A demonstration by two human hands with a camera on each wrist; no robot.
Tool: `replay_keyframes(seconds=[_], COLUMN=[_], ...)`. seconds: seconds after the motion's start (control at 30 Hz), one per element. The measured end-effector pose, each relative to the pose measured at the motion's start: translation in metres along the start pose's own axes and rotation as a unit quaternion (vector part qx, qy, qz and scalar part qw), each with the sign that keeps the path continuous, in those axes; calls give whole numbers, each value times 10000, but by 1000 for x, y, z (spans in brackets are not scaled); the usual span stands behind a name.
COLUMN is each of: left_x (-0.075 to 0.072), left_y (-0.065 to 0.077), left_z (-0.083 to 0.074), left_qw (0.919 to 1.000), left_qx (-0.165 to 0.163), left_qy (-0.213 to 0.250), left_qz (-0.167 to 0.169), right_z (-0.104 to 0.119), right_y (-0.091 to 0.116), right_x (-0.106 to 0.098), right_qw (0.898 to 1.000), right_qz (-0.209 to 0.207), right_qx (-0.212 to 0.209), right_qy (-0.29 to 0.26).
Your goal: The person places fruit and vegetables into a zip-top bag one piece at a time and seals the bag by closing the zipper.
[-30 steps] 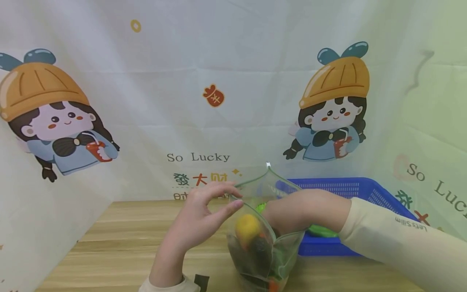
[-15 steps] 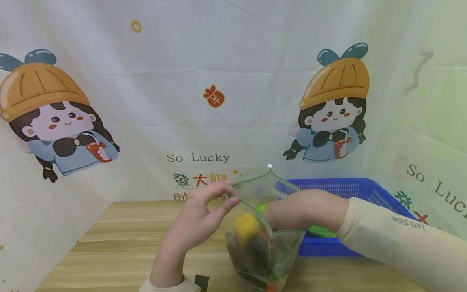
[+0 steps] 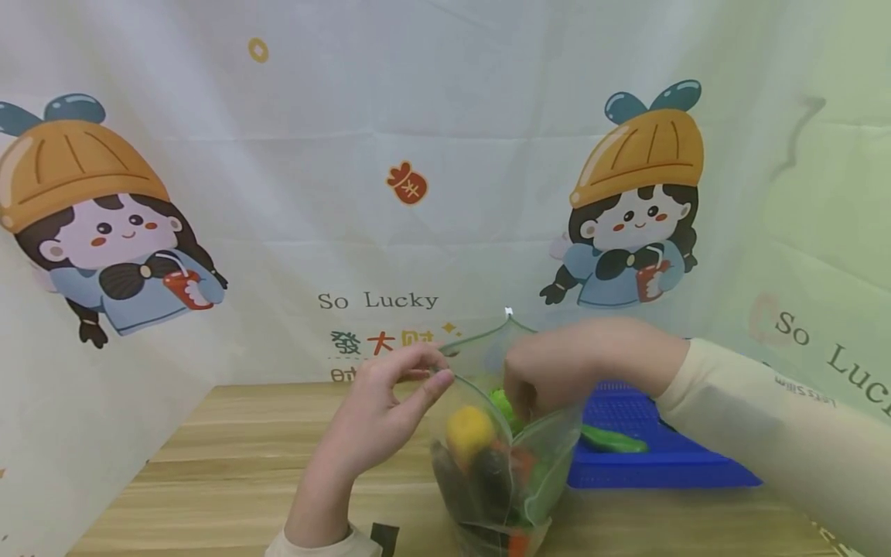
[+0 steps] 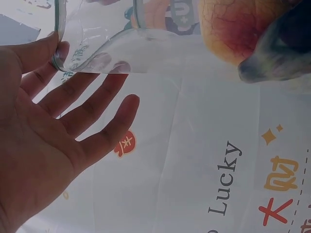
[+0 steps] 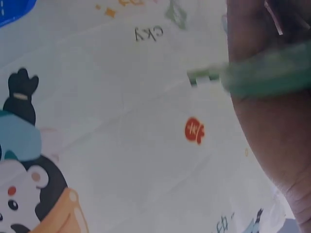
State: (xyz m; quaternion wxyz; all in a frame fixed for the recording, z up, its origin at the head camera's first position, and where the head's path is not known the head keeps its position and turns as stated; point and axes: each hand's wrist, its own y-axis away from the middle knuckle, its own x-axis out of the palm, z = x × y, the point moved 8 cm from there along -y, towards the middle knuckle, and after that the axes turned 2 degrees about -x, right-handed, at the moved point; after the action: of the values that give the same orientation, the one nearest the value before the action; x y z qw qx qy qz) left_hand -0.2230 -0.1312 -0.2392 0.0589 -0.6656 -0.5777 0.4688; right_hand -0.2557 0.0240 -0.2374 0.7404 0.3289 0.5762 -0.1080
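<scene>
My left hand (image 3: 390, 410) pinches the left rim of a clear zip bag (image 3: 553, 464) between thumb and index finger. In the left wrist view its other fingers (image 4: 95, 104) stretch out beside the film. Through the bag show a yellow round fruit (image 3: 469, 431), dark elongated vegetables (image 3: 490, 483) and something bright green (image 3: 503, 404) near the mouth. My right hand (image 3: 557, 363) is bent down over the bag's mouth, partly inside the rim, with its fingertips partly hidden. No object shows between its fingers. The right wrist view is blurred, with a green bag edge (image 5: 262, 73) crossing the hand.
A blue plastic basket (image 3: 661, 472) stands right of the bag, partly behind my right arm. It holds a long green vegetable (image 3: 612, 439). Wooden tabletop (image 3: 230, 472) stretches to the left, and a printed cloth (image 3: 334, 193) hangs behind.
My right hand has risen from deep inside the bag to its mouth. More of the basket's green vegetable shows. My left hand stays at the rim, hardly moved.
</scene>
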Motion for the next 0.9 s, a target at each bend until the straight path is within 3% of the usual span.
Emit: replay_keyframes(seconds=[0.17,0.3,0.4,0.6,0.73,0.9], left_x=[-3,-5,-5,-5,-5,-2], left_y=[0,0,-1,-1,0,2], left_z=[3,4,4,4,6,8], left_qw=[9999,9998,9998,9999,9998,9998], left_qx=[-149,-213,-198,-130,-143,-183], left_qy=[41,4,-23,-83,-108,-22], left_qz=[-31,-48,-35,-50,-73,-22], right_z=[-16,-25,-35,-68,-106,-156], right_y=[25,41,48,52,43,31], right_x=[-17,-31,-43,-63,-48,7], right_qw=[9953,9939,9958,9925,9881,9833], right_qz=[430,534,258,-672,-542,24], right_qx=[638,768,737,952,1405,1808], right_qy=[-586,-579,-483,-366,-303,-217])
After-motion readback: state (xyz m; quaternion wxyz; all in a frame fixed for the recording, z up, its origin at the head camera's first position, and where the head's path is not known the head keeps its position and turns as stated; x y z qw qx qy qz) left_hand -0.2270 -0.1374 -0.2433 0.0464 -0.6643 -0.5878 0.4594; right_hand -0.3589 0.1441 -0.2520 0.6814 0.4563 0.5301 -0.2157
